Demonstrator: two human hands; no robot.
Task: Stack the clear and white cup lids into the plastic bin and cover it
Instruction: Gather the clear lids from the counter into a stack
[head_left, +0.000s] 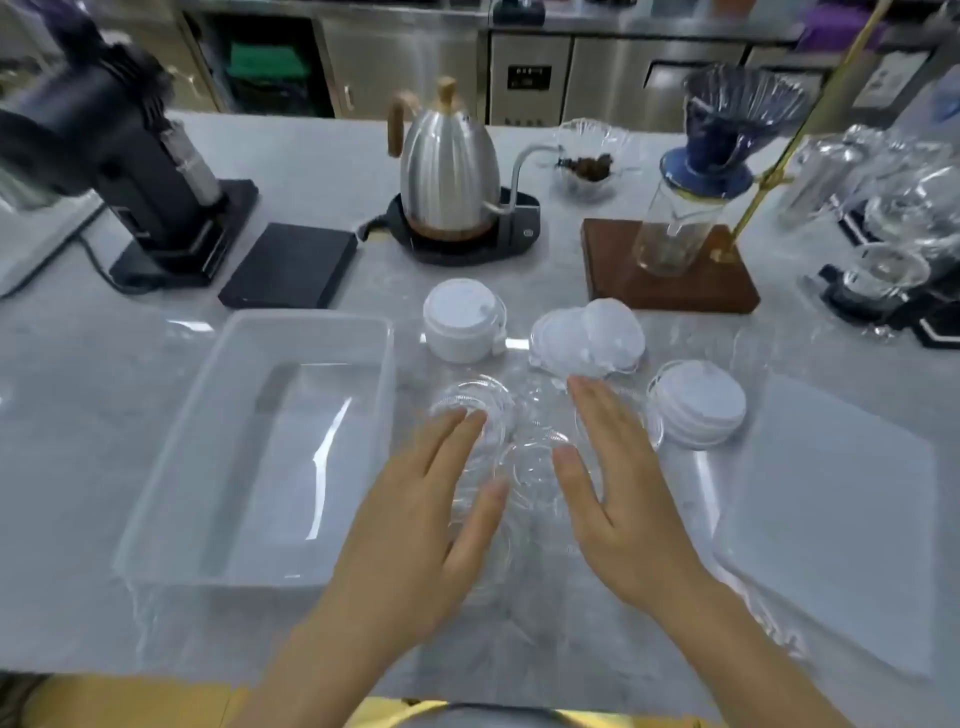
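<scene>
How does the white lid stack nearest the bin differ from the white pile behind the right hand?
The stack by the bin stands upright and neatly nested; the pile has slumped, its lids fanned and tilted. The stack stands apart from the hands; the pile lies just past the right hand fingertips. Both are white lids, on the counter, outside the bin.

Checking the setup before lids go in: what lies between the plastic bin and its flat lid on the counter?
In the head view, both hands, left and right, and the clear lids lie between plastic bin and bin lid.
</scene>
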